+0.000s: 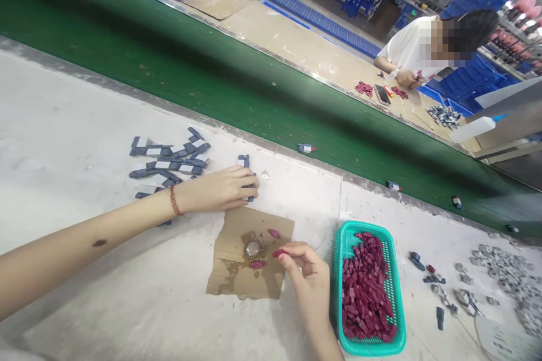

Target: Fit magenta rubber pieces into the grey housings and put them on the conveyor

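Observation:
My left hand (pixel 226 187) is closed over a dark blue plastic part (pixel 250 198), which its fingers mostly hide. Just beyond the fingertips lies a similar part (pixel 243 160). Between thumb and fingers, my right hand (pixel 308 273) pinches a small dark red plastic piece (pixel 278 253) above the right side of a brown cardboard sheet (pixel 224 279). On that wet-stained cardboard sits a small round dish (pixel 253 249) with shiny contents. Two more red pieces, one (pixel 274 233) behind the dish and another (pixel 257 264) in front, lie beside it.
A green basket (pixel 400 316) of red pieces stands right of my right hand. Several blue-grey parts (pixel 163 165) lie at left, grey metal pieces (pixel 499 262) at far right. Past the table edge, a green conveyor belt (pixel 190 73) carries several parts. A co-worker (pixel 409 45) sits opposite.

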`<move>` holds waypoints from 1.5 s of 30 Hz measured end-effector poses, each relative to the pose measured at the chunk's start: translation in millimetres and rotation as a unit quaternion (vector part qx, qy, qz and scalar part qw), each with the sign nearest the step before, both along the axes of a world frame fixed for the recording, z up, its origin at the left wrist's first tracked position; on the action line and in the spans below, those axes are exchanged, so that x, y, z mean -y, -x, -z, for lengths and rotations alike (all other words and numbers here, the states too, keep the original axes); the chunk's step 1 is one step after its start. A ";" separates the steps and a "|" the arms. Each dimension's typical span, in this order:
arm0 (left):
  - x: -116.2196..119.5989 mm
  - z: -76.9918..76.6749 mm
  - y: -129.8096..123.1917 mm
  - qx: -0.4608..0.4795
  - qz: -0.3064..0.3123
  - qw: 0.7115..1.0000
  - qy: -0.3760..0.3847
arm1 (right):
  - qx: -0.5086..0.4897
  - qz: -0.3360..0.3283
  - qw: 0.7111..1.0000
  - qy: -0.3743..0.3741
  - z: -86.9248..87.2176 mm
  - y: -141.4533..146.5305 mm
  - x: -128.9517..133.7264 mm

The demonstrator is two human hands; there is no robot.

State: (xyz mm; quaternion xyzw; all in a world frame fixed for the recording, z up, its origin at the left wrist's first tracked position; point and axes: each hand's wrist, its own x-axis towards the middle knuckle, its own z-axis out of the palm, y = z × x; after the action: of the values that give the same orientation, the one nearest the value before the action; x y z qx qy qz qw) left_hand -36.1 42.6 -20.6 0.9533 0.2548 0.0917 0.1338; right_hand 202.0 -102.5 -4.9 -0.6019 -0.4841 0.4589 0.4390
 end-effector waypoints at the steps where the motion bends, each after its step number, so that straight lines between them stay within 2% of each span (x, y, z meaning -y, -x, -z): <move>1: 0.9 1.8 -0.2 -0.004 -0.012 1.000 -0.003 | 0.030 -0.025 0.999 -0.024 4.2 4.1 -0.6; 5: 3.7 6.3 1.8 0.003 -0.064 0.998 -0.007 | 0.124 -0.138 0.976 -0.117 15.2 17.1 -5.4; 9: 3.1 4.7 10.9 -0.001 -0.104 0.995 -0.006 | 0.216 -0.218 0.929 -0.208 20.1 24.1 -14.2; 11: 0.8 3.1 15.8 -0.018 -0.096 0.995 -0.010 | 0.252 -0.235 0.910 -0.229 20.5 24.8 -17.6; 15: -5.0 1.0 19.2 -0.023 -0.074 0.997 0.008 | 0.283 -0.255 0.896 -0.230 19.0 23.6 -19.0; 17: -4.7 -0.8 16.5 0.014 -0.091 0.995 0.039 | 0.299 -0.255 0.889 -0.236 18.6 23.3 -18.2; 19: 0.3 -4.0 11.5 0.093 -0.134 0.980 0.112 | 0.314 -0.249 0.884 -0.239 18.7 23.5 -17.6; 21: 9.8 -7.7 5.4 0.202 -0.192 0.931 0.236 | 0.318 -0.252 0.883 -0.235 18.9 24.0 -17.5; 22: 15.7 -9.2 2.3 0.256 -0.216 0.889 0.311 | 0.317 -0.257 0.882 -0.236 19.0 24.4 -17.8; 25: 34.5 -11.2 -5.6 0.366 -0.261 0.733 0.510 | 0.324 -0.257 0.874 -0.254 19.3 25.9 -19.3; 27: 45.7 -10.6 -9.2 0.403 -0.278 0.647 0.585 | 0.331 -0.249 0.873 -0.258 19.6 26.4 -19.9; 29: 54.6 -9.1 -11.4 0.425 -0.292 0.598 0.613 | 0.331 -0.250 0.875 -0.249 19.8 26.5 -19.8; 30: 58.3 -8.2 -12.2 0.430 -0.297 0.588 0.617 | 0.328 -0.254 0.876 -0.244 19.9 26.5 -19.4; 33: 66.7 -5.1 -14.4 0.435 -0.321 0.581 0.608 | 0.300 -0.260 0.888 -0.233 19.6 26.0 -18.6; 36: 73.7 -2.5 -18.4 0.446 -0.347 0.565 0.601 | 0.211 -0.231 0.930 -0.192 18.3 23.3 -19.5; 39: 80.5 -0.8 -23.8 0.473 -0.323 0.527 0.628 | 0.075 -0.159 0.979 -0.101 17.9 18.6 -21.5; 41: 84.2 0.1 -26.3 0.485 -0.304 0.496 0.653 | -0.017 -0.095 0.995 -0.038 19.2 15.9 -22.5; 42: 85.5 0.5 -26.7 0.485 -0.300 0.488 0.661 | -0.060 -0.065 0.996 -0.010 20.3 15.0 -22.9; 43: 86.5 0.7 -26.7 0.479 -0.298 0.491 0.663 | -0.099 -0.041 0.994 0.015 21.5 14.4 -23.2; 45: 88.0 0.5 -25.7 0.449 -0.296 0.531 0.655 | -0.153 -0.012 0.987 0.054 23.7 14.0 -23.6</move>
State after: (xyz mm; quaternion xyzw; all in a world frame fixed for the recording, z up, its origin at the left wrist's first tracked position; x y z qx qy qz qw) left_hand -10.4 -45.5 -21.2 0.3021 0.4170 0.3498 0.7827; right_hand 188.0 -78.9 -28.6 -0.5419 -0.3929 0.5760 0.4692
